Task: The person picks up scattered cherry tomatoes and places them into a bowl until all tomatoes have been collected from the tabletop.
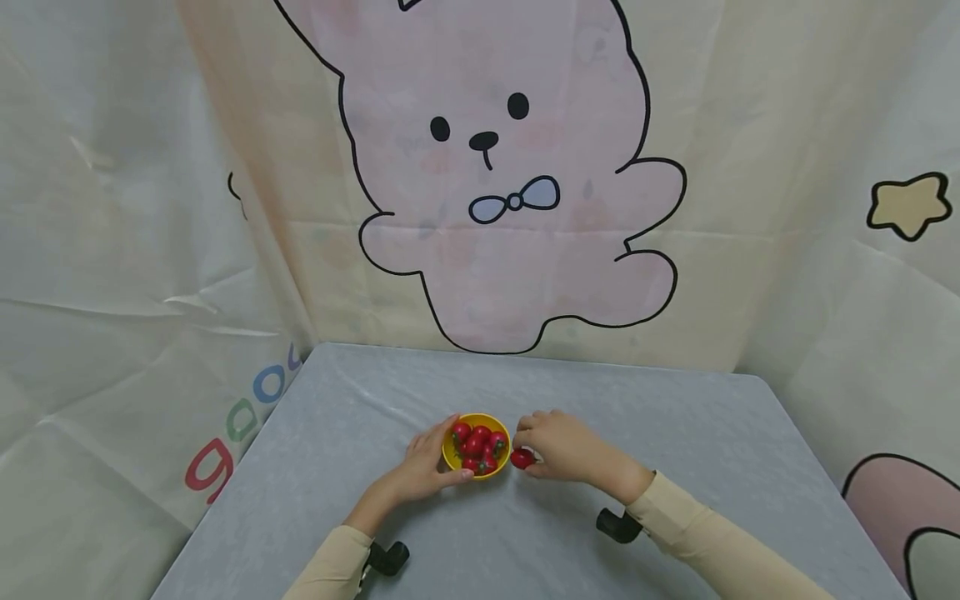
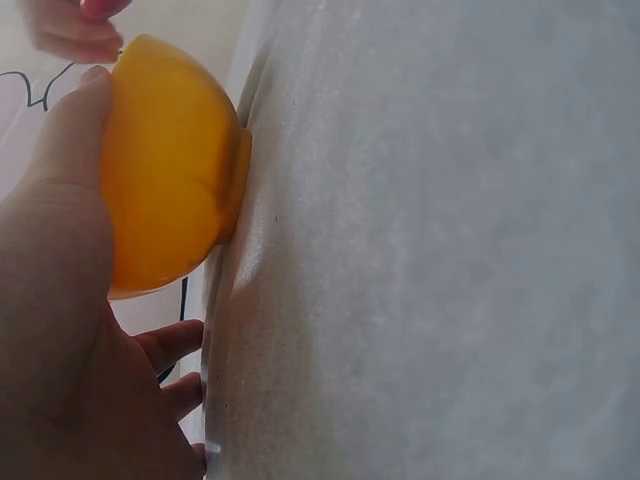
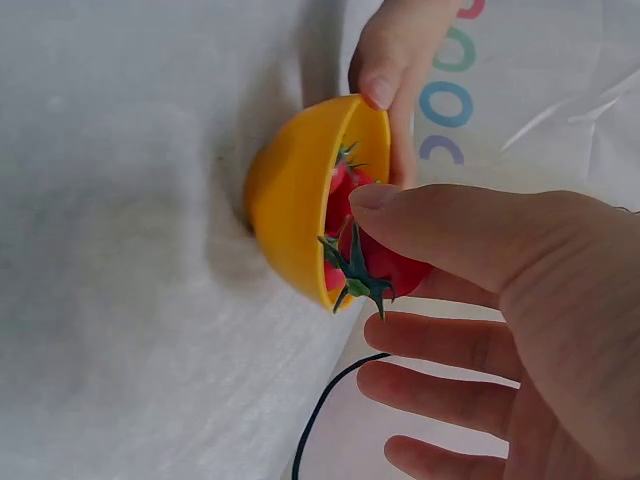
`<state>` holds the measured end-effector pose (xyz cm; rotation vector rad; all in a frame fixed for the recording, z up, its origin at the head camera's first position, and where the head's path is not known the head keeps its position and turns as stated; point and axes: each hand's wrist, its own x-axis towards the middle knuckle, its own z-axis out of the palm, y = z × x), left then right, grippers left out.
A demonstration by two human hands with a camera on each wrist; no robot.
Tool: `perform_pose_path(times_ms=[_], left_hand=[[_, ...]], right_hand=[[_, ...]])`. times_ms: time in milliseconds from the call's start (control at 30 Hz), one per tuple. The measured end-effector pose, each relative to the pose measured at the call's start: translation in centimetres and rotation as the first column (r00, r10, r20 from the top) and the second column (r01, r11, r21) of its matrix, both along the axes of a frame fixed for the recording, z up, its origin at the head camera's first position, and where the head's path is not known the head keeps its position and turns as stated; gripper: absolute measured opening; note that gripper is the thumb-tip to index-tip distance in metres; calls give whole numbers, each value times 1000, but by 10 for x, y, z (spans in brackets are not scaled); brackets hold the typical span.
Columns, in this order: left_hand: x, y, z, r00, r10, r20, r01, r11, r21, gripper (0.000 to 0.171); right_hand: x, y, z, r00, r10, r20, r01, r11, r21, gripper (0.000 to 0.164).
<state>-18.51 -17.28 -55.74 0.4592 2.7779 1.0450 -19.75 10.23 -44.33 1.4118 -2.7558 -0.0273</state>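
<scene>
A yellow bowl [image 1: 449, 456] stands on the cloth, with several red cherry tomatoes [image 1: 475, 447] inside. My left hand [image 1: 418, 472] holds it from the left, thumb on the near rim and index finger on the far side; the other fingers stand apart below it in the left wrist view. To the right of the bowl, my right hand [image 1: 567, 451] pinches one cherry tomato [image 3: 392, 264] between thumb and index finger. Its green calyx [image 3: 357, 278] faces the right wrist camera. The right hand's other fingers extend loosely, and its index fingertip is hidden behind the tomato.
A grey-blue cloth [image 1: 645, 400] covers the table. Behind it hangs a pale curtain [image 1: 712, 275] with a pink cartoon animal printed on it; light fabric also hangs at both sides. Dark wrist-camera mounts [image 1: 618, 526] sit near both sleeves.
</scene>
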Motion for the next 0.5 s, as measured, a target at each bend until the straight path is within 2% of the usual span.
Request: perform_pose_path(times_ms=[300,500], left_hand=[[1,2,2,1000,-2,2,2,1000,9,99],[1,1,2,1000,-16,-11,16,1000,-4,98]], right_hand=[[-8,-20,9,999,20,-32,-21,1000,-21,32],[-11,-32,13,1000,16,2,-16,1000,-19,31]])
